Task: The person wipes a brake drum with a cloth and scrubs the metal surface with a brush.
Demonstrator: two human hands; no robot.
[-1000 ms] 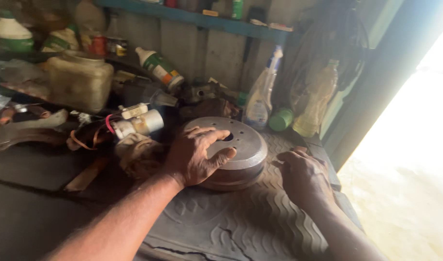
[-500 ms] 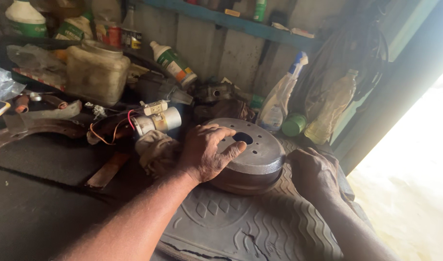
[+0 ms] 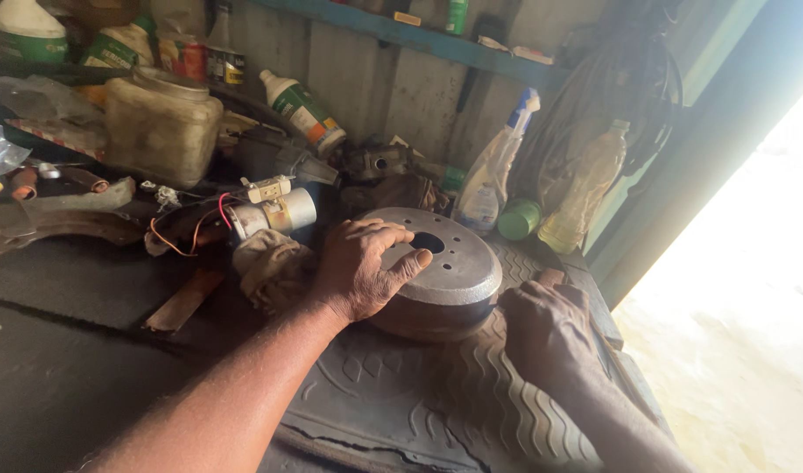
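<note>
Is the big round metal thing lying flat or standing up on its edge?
Lying flat. The metal drum sits on the ribbed rubber mat, its holed face up, with the left hand spread on top.

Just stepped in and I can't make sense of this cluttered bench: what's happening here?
A person is handling a round metal brake drum that sits on a ribbed rubber mat. The left hand lies across the drum's top and side. The right hand rests on the mat just beside the drum. Behind are a small motor with wires, a rag, a spray bottle and other bottles.
</note>
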